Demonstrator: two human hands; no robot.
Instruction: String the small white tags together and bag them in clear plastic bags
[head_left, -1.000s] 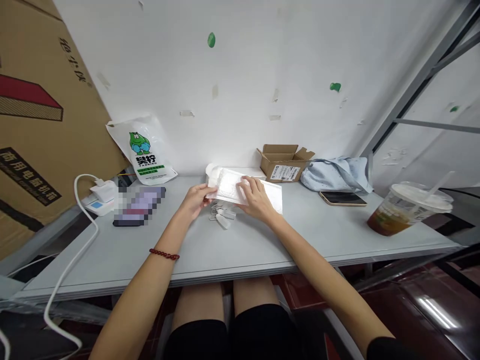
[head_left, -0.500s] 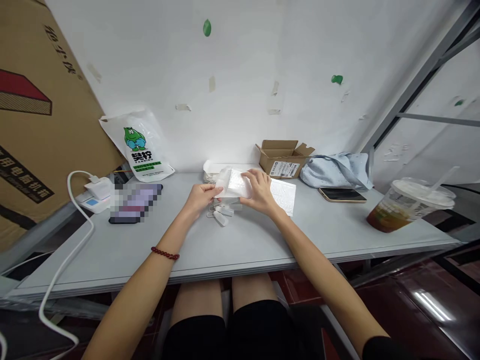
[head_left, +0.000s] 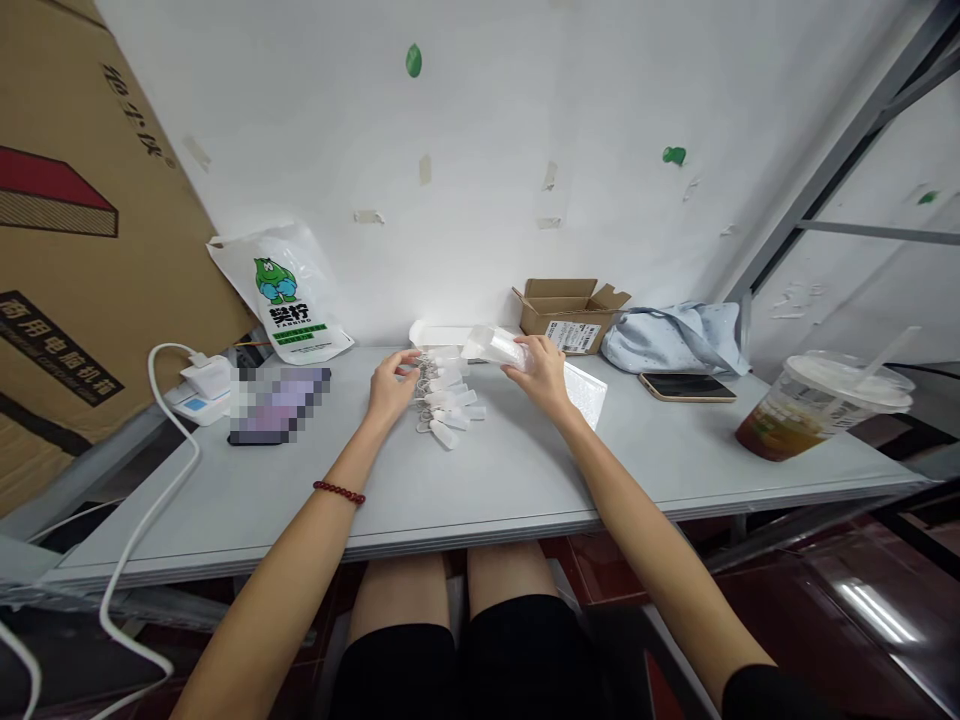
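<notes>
My right hand (head_left: pixel 541 372) grips a translucent plastic packet (head_left: pixel 504 347) between thumb and fingers, tilted above the table. Under and left of it lies a row of small white oblong tags (head_left: pixel 448 398) with metal rings, several of them overlapping. At the left end of this row is my left hand (head_left: pixel 394 388), fingers loosely bent and thumb apart, close to the rings; whether it touches them is hard to make out. A white bubble-wrap sheet or pouch (head_left: pixel 586 395) lies partly behind my right wrist.
A shallow white tray-like box (head_left: pixel 431 335) and an open cardboard box (head_left: pixel 570 312) stand by the wall. A blue cloth bag (head_left: pixel 667 338), a phone (head_left: pixel 688 387) and a drink cup (head_left: pixel 814 410) are on the right. Leftward are another phone (head_left: pixel 281 405), a plastic bag (head_left: pixel 292 300) and a white cable (head_left: pixel 161 510).
My left hand has let go of the packet and moved slightly left and back. My right hand has shifted right with the packet, tilting it and uncovering the row of tags.
</notes>
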